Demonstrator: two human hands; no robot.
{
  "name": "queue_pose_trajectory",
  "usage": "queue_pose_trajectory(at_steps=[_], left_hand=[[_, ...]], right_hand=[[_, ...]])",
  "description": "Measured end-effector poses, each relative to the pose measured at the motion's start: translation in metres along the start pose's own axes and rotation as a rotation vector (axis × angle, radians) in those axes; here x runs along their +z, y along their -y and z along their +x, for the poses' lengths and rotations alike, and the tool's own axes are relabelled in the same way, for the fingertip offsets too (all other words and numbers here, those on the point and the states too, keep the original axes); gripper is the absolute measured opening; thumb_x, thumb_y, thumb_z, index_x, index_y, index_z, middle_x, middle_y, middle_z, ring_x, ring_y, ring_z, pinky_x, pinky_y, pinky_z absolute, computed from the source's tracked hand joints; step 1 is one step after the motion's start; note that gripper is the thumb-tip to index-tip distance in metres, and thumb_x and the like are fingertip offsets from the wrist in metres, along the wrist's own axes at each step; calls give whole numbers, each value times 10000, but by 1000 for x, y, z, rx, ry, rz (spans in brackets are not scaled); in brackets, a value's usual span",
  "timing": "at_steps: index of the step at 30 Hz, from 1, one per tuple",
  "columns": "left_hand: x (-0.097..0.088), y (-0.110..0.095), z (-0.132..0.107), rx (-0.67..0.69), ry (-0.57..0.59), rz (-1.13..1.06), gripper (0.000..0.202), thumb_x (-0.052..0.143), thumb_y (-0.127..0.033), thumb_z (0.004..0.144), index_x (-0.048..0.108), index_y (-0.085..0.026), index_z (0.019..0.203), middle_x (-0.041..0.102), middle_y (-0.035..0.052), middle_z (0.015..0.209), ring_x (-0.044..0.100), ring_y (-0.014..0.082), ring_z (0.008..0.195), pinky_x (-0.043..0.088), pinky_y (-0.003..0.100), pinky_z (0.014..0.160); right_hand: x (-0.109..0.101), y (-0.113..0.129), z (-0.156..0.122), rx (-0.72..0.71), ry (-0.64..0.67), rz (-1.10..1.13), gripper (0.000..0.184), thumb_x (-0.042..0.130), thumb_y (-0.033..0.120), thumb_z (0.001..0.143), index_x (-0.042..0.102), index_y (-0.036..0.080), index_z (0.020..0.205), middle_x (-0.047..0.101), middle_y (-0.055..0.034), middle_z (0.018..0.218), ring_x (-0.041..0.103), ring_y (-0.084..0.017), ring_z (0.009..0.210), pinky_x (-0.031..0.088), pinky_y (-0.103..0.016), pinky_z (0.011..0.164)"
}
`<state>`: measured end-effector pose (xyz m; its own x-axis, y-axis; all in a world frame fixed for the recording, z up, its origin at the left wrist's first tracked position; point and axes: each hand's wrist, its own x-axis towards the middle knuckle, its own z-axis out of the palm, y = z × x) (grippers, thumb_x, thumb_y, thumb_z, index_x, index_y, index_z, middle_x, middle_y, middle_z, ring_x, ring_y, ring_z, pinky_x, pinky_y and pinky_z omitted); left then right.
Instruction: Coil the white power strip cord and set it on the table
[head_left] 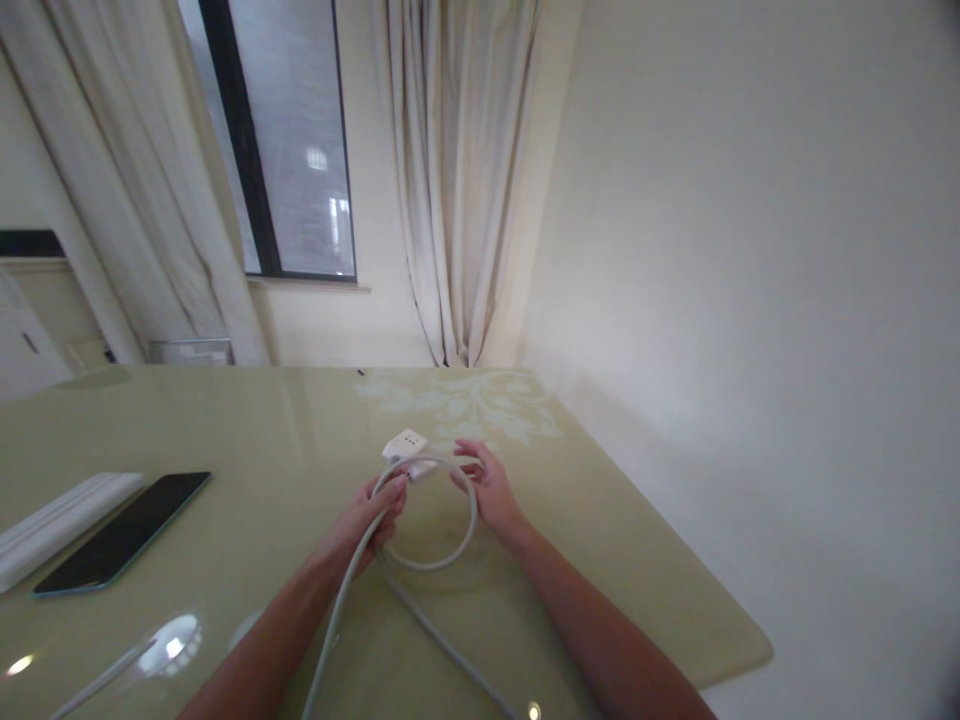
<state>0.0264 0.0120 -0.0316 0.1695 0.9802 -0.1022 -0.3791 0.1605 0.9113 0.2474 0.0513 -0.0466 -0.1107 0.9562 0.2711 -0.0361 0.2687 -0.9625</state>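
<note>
A pale grey cable (345,590) is bent into a loop above the table. My left hand (382,505) is closed on the cable at the left side of the loop. Just beyond it is a white socket block (405,444) with dark socket holes; part of it is hidden behind the loop and my left fingers. My right hand (489,490) is at the loop's right side, fingers spread and slightly curved. The cable passes in front of its fingertips; whether they touch it I cannot tell. Two lengths of cable trail down toward the near edge.
To the left, a dark flat tablet-like object (127,530) lies beside a long white box-like object (67,515). A thin white cable (105,678) is at lower left. The glossy table (637,560) runs along the wall on the right. Curtains (457,180) hang beyond.
</note>
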Motion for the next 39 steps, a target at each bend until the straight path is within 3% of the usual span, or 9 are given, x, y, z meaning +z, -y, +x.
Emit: queue_pose_trajectory(at_steps=[4, 8, 12, 16, 19, 25, 29, 34, 39], left_hand=[[5, 4, 9, 148, -158, -60, 571, 911, -569, 683, 648, -181, 1009, 469, -86, 660, 247, 24, 432, 187, 141, 358], [10, 12, 16, 262, -403, -18, 593, 905, -632, 622, 612, -197, 900, 467, -89, 621, 307, 42, 409, 213, 179, 363], [-2, 14, 21, 319, -548, 9, 589, 916, -622, 612, 550, -212, 823, 487, -87, 604, 397, 63, 432, 293, 196, 408], [-13, 7, 21, 340, -621, 9, 585, 896, -635, 634, 538, -219, 837, 519, -82, 615, 418, 72, 434, 319, 204, 422], [-14, 3, 21, 365, -635, -14, 573, 869, -649, 660, 550, -214, 854, 529, -81, 633, 434, 70, 468, 340, 198, 452], [-14, -2, 25, 259, -569, -78, 544, 752, -678, 760, 630, -173, 922, 622, -21, 636, 303, 52, 387, 189, 206, 402], [-23, -6, 29, 189, -600, -114, 399, 623, -558, 892, 649, -161, 884, 405, -100, 503, 276, 63, 351, 161, 203, 388], [-29, -10, 34, 149, -535, -160, 175, 595, -349, 885, 584, -175, 864, 411, -98, 563, 280, 59, 376, 209, 195, 389], [-37, -11, 40, 204, -501, -96, 252, 723, -330, 774, 575, -180, 912, 455, -78, 639, 379, 65, 442, 281, 187, 437]], right_hand=[[-3, 20, -6, -141, -316, -197, 362, 595, 561, 951, 665, 213, 1019, 642, -56, 920, 582, -194, 825, 486, -321, 758], [39, 40, -41, -229, 18, -231, 465, 522, 655, 999, 658, 211, 967, 611, -31, 812, 556, -186, 766, 449, -316, 718], [92, 47, -79, -13, 427, -294, 783, 751, 677, 847, 547, 214, 1444, 670, -24, 860, 601, -203, 719, 477, -330, 672], [119, 40, -94, -73, 427, -477, 1083, 906, 393, 708, 353, 270, 1632, 635, -162, 1360, 649, -342, 1108, 529, -489, 964], [120, 34, -94, -26, 413, -326, 1036, 797, 222, 754, 287, 323, 1649, 630, -135, 1359, 693, -284, 1033, 579, -438, 895], [85, 78, -77, 263, 293, -26, 650, 573, 196, 871, 467, 260, 1509, 672, -52, 1140, 603, -79, 527, 513, -232, 490], [38, 145, -54, 248, 64, 31, 426, 612, 232, 855, 658, 183, 1276, 695, -11, 925, 395, -39, 451, 277, -175, 381], [-24, 215, -24, -25, -171, -73, 409, 748, 376, 825, 747, 151, 1167, 624, 25, 773, 323, -39, 475, 180, -199, 405], [-79, 282, 35, -376, -435, -488, 339, 780, 364, 862, 790, 76, 1040, 675, -21, 758, 499, -79, 615, 352, -229, 563]])
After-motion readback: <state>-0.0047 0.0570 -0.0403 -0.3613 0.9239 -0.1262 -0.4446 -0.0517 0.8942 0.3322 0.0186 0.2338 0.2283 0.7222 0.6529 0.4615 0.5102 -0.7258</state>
